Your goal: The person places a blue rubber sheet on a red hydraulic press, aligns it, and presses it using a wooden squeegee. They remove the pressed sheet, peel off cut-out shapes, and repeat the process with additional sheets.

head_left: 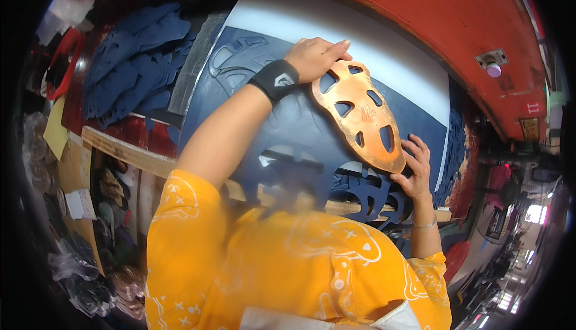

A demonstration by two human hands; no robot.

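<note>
A sole-shaped cutting die [375, 108], copper-orange with several cut-out openings, lies slantwise over a dark blue sheet [282, 114]. At its far end my left hand [315, 59] is closed over the edge, thumb lying along the rim. My right hand [415, 168] cups the near tip, with the thumb on one side and the fingers curved round the other. A black band [275, 81] circles my left wrist. Outlines of sole shapes mark the sheet at its far left, and cut-out gaps run along its near edge.
Blue cut pieces [135, 60] are heaped on the left, with more blue offcuts [456, 156] at the right edge. A white board [336, 24] shows beyond the sheet. The red machine body [456, 18] spans the far side. A wooden rail [129, 150] runs along the near side.
</note>
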